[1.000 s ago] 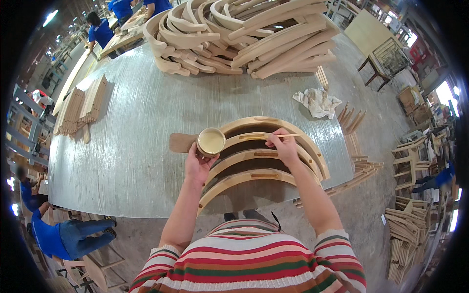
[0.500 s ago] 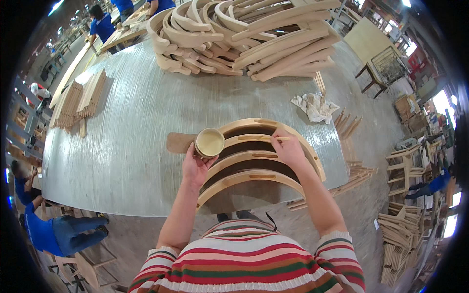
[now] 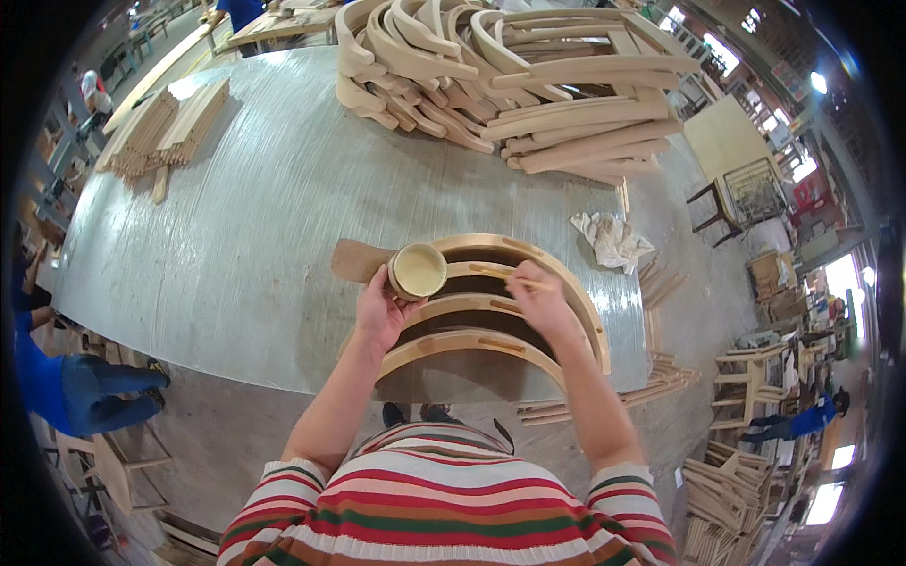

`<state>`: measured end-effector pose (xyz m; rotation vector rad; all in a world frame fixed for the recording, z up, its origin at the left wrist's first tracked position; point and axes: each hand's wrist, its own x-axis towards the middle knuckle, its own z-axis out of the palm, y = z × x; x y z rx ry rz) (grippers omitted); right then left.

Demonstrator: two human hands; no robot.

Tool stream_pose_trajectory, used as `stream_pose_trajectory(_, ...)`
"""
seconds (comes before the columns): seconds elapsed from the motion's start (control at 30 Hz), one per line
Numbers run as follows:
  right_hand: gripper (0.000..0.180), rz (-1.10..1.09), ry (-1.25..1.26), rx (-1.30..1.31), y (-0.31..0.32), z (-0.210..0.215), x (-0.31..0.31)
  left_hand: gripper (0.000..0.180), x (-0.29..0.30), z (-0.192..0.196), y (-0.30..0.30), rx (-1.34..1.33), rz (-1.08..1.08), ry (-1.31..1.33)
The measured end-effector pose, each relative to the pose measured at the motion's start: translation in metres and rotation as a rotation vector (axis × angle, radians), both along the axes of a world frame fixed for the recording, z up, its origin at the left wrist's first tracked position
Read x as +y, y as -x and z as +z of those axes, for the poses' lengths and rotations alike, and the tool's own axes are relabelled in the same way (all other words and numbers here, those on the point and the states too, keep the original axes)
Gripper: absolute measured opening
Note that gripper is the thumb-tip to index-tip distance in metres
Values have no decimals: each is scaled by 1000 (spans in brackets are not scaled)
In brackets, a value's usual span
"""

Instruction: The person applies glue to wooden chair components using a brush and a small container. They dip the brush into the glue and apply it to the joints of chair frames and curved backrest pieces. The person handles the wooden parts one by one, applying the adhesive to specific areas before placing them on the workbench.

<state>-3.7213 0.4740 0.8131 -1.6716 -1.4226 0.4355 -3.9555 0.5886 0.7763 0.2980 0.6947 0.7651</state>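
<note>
My left hand is wrapped round a small round cup of pale cream-coloured liquid, held over the left ends of the wooden arcs. A thin light stick is pinched in my right hand, above the second arc from the far side; its tip is hard to make out. Several curved wooden pieces lie one behind another at the table's near edge, each with an elongated slot in its upper face. A flat brown board sticks out behind the cup.
Curved wooden parts are heaped at the table's far side. Bundled wooden strips lie at the far left. A crumpled white cloth rests near the right edge. Co-workers in blue stand left and right.
My right hand has shifted slightly left and down along the second arc, still with the stick. The left hand keeps the cup over the arcs. The whole view has turned slightly.
</note>
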Motion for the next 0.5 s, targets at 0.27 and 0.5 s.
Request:
stream_pose_trajectory(0.27,6,-105,-113,-226,-15,3,-18,39,-2,0,6,32,-1,-16)
stream_pose_trajectory(0.5,9,56,-161,-211,14,-3,5,38,-10,3,-3,63,-42,0)
